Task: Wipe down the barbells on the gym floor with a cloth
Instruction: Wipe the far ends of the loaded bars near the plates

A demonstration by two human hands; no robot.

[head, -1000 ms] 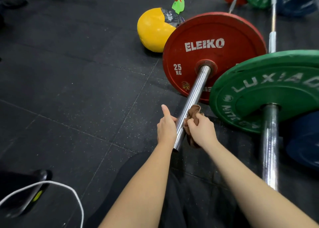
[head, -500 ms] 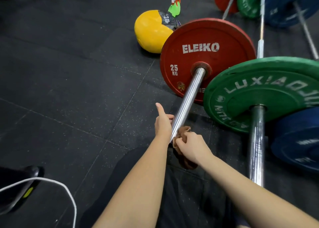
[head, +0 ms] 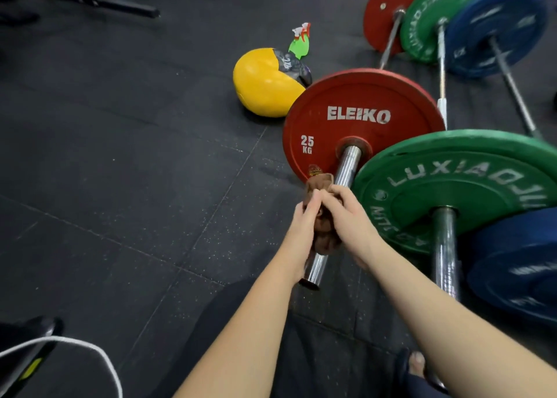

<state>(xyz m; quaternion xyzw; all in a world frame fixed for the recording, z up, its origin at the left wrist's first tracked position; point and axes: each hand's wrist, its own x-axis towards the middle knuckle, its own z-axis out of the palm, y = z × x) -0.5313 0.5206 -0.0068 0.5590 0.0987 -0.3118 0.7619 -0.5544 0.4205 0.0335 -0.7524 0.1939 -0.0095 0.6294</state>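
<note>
A brown cloth [head: 323, 238] is wrapped around the chrome sleeve [head: 346, 168] of the barbell with the red 25 kg Eleiko plate [head: 358, 120]. My left hand [head: 301, 232] and my right hand [head: 349, 219] both grip the cloth around the sleeve, about midway along it. The sleeve's open end [head: 310, 278] sticks out below my hands. Beside it on the right lies a second barbell with a green plate [head: 458, 183] and a chrome sleeve [head: 446, 265].
A blue plate [head: 518, 265] sits right of the green one. The far ends of the bars carry red [head: 382, 11], green [head: 428, 17] and blue [head: 494, 27] plates. A yellow ball [head: 265, 84] and a green spray bottle [head: 300, 42] lie on the black rubber floor. A white cable [head: 90, 349] lies at lower left.
Both hands have slid with the cloth up the sleeve from its open end toward the red plate. My left hand now grips the cloth; its thumb pointed up before.
</note>
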